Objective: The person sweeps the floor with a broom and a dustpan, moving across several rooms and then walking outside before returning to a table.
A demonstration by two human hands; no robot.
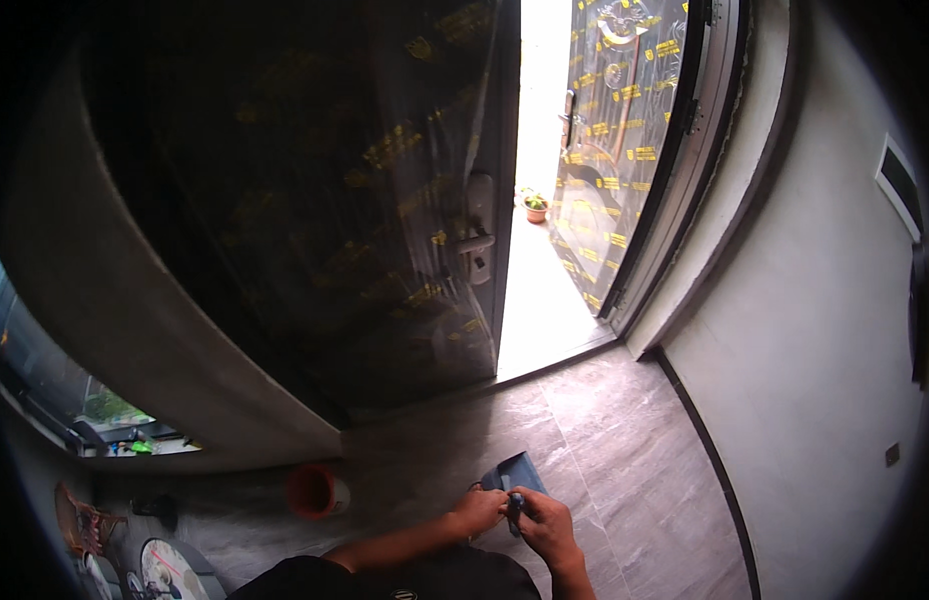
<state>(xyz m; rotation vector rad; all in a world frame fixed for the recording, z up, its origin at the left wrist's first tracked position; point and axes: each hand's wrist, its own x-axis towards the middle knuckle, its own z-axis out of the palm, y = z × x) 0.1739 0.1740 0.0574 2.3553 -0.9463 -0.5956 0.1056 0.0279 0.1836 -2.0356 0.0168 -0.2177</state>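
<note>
My right hand (547, 527) is closed around a short dark handle (516, 508), held low in front of me. Close beside it, my left hand (478, 512) has its fingers bent in toward the handle; whatever they pinch is hidden. Just beyond both hands shows a blue-grey flat pan with raised edges (528, 474), much like a dustpan. A small pale piece lies against its near left part, too small to name. Whether the handle belongs to the pan cannot be made out.
A red-lined bucket (320, 491) stands on the grey tiled floor (595, 440). Ahead, a dark film-covered door leaf (385, 200) stands beside an opened leaf (615, 150). Outside is a potted plant (536, 212). Brown shoes (85, 525) and a round-topped item (175, 568) are at lower left.
</note>
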